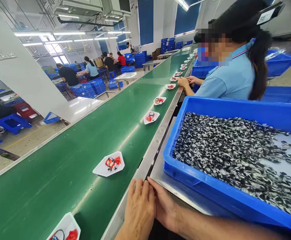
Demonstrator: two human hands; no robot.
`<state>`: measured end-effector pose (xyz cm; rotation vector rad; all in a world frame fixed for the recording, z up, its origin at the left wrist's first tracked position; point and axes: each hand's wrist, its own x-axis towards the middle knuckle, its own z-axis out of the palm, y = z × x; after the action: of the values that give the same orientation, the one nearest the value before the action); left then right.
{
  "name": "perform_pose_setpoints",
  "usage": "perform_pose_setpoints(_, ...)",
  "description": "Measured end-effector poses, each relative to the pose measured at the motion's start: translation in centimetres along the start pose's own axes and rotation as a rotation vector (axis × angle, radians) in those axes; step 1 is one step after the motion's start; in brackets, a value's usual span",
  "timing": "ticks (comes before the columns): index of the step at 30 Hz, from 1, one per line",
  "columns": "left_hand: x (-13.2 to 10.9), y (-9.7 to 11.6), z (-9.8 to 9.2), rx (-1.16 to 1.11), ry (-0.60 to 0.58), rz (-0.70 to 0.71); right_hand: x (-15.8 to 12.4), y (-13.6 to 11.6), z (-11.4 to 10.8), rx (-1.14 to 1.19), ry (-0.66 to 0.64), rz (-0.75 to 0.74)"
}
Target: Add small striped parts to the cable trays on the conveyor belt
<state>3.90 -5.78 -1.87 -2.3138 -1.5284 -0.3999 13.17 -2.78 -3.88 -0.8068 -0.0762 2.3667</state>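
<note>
My left hand (pixel 138 208) lies flat on the metal rail (pixel 149 156) of the green conveyor belt (pixel 60 173), fingers stretched out and holding nothing. My right hand (pixel 163 206) rests beside it, touching it and partly tucked under it, fingers extended on the steel table edge. The nearest thing on the belt is a white tray (pixel 102 169) with small red and black parts, just ahead and left of my hands. Another such tray (pixel 64 224) sits at the bottom edge. To my right stands a blue bin (pixel 210 106) full of small black-and-white pieces.
More white trays (pixel 148 120) run in a line up the belt's right side. A co-worker in a light blue shirt (pixel 232 78) sits further along, with hands (pixel 189 81) at the belt edge. Blue crates, stools and other people fill the left and far background.
</note>
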Motion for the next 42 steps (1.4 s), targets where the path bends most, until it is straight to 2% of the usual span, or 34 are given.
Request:
perform_pose_setpoints(3,-0.3,-0.2,0.3,-0.103,0.019,0.006,0.0,-0.2,-0.1,0.066,-0.015,0.071)
perform_pose_setpoints(6,-0.2,-0.8,0.1,-0.186,-0.019,-0.022,0.2,-0.1,-0.2,0.099,-0.060,0.046)
perform_pose_setpoints(9,0.1,-1.2,-0.1,-0.297,-0.034,-0.038,0.4,0.0,-0.2,0.094,-0.052,0.016)
perform_pose_setpoints(14,0.1,-2.0,-0.3,-0.530,0.120,-0.120,0.6,0.0,0.0,-0.023,-0.035,-0.009)
perform_pose_setpoints(18,0.0,-2.6,-0.4,-0.675,0.077,-0.300,0.7,-0.1,-0.1,-0.055,-0.026,0.014)
perform_pose_setpoints(24,0.3,-3.3,-0.4,-0.916,-0.042,-0.687,0.9,-0.3,-0.2,-0.080,-0.066,0.045)
perform_pose_setpoints(26,0.4,-3.4,-0.5,-0.961,-0.060,-0.758,0.9,-0.4,-0.2,-0.083,-0.069,0.036)
perform_pose_setpoints(29,0.5,-3.6,-0.7,-0.980,-0.058,-0.772,0.8,-0.4,-0.1,-0.085,-0.064,0.031)
perform_pose_setpoints(32,0.7,-3.8,-0.9,-0.960,0.015,-0.701,0.8,-0.4,-0.1,-0.090,-0.067,0.023)
perform_pose_setpoints(34,0.7,-3.9,-0.9,-1.014,0.024,-0.720,0.9,-0.4,-0.1,-0.092,-0.073,0.021)
perform_pose_setpoints(37,0.7,-3.9,-0.6,-1.326,-0.008,-0.988,1.0,-0.5,-0.2,-0.098,-0.071,0.029)
perform_pose_setpoints(39,0.7,-3.9,-0.3,-1.556,0.019,-1.181,1.1,-0.5,-0.2,-0.102,-0.076,0.032)
perform_pose_setpoints(42,1.1,-3.8,-0.3,-1.695,0.056,-1.286,1.0,-0.5,-0.3,-0.113,-0.094,0.027)
